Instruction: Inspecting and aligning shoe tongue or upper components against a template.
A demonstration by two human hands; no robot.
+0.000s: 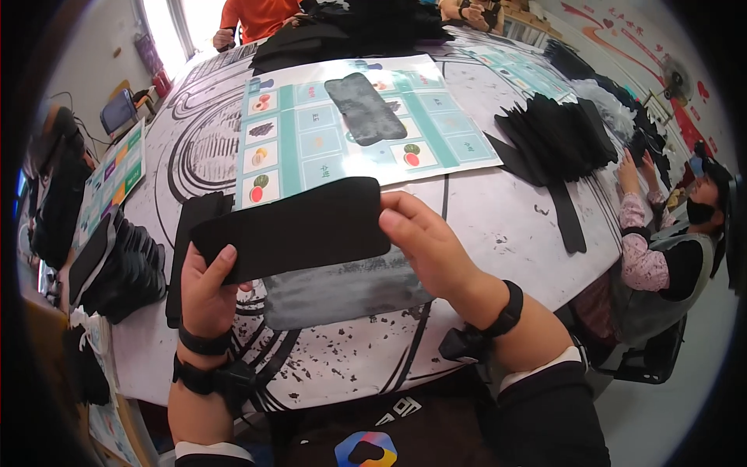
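A flat black fabric piece with rounded corners is stretched between my two hands above the table. My left hand grips its left end, thumb on top and fingers underneath. At the other end, the right edge is pinched by my right hand. Below it lies a mottled grey piece, partly covered by the black one. Another grey piece of waisted shape rests on a fruit-picture sheet. Beside my left hand is a stack of black pieces.
A second black pile stands at the left table edge. Fanned black pieces lie at right, with a clear plastic bag beyond. A large black heap fills the far side. Seated at right is a co-worker; others sit at the far side.
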